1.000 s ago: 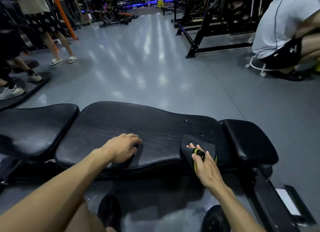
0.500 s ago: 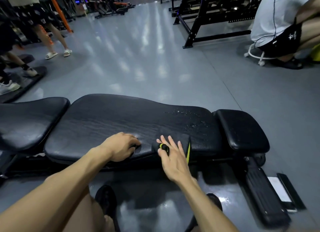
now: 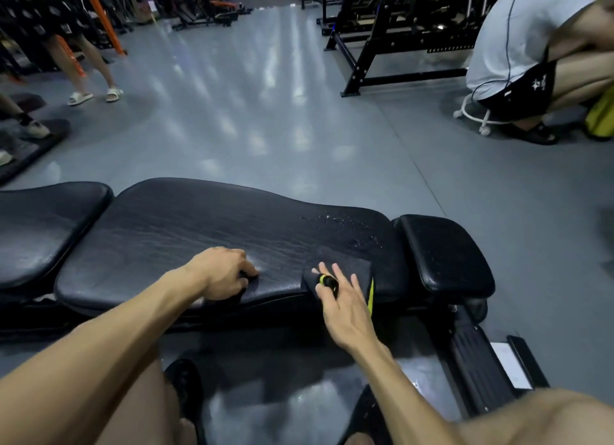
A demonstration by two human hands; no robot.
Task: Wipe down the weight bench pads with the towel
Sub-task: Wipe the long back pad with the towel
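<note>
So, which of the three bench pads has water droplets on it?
The long middle pad, where both hands rest: droplets speckle its right far corner, just beyond the towel. The left pad and small right pad show none.

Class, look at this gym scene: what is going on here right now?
A person is wiping a weight bench. The right hand presses a dark towel flat on the long middle pad, near its right end. The left hand rests curled on the same pad's near edge. White specks or droplets show on the pad just beyond the towel. The small end pad lies right of the towel, and another pad to the left.
</note>
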